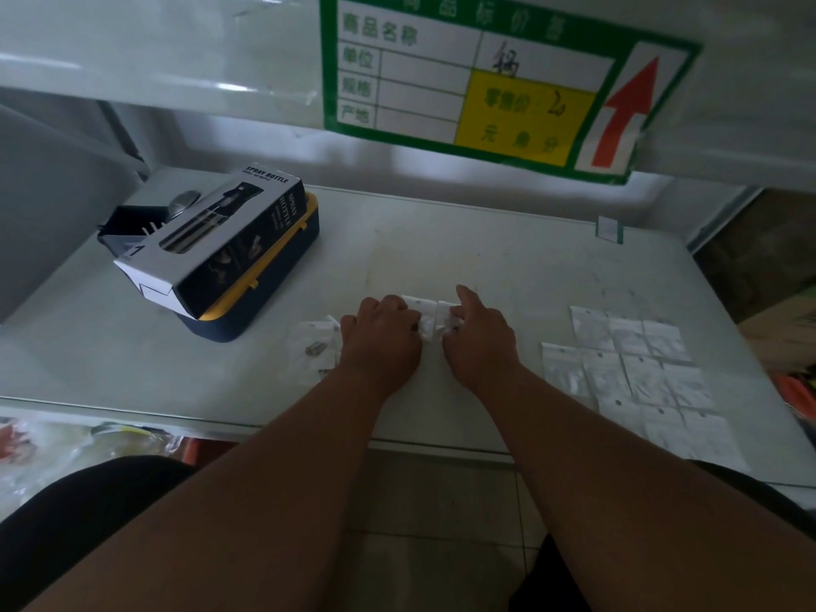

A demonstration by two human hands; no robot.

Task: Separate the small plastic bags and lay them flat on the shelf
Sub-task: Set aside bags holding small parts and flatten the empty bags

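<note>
A pale shelf (485, 249) is lying under a green price sign (485, 81), tiled floor below. A spray bottle box (212, 240) is resting on a blue-yellow tray (282, 276) far left. The left hand (382, 335) and right hand (479, 335) are both pinching joined small bags (430, 313) mid-shelf. Flat bags (636, 368) are lying in rows at right; a loose pile (315, 342) is partly hiding behind the left hand.

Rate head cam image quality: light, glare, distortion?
Head view: dim overall, forearms underexposed; bright patch on the back wall under the price sign; shelf edges bow from the wide lens; laid-out bags soft, low contrast against white.
</note>
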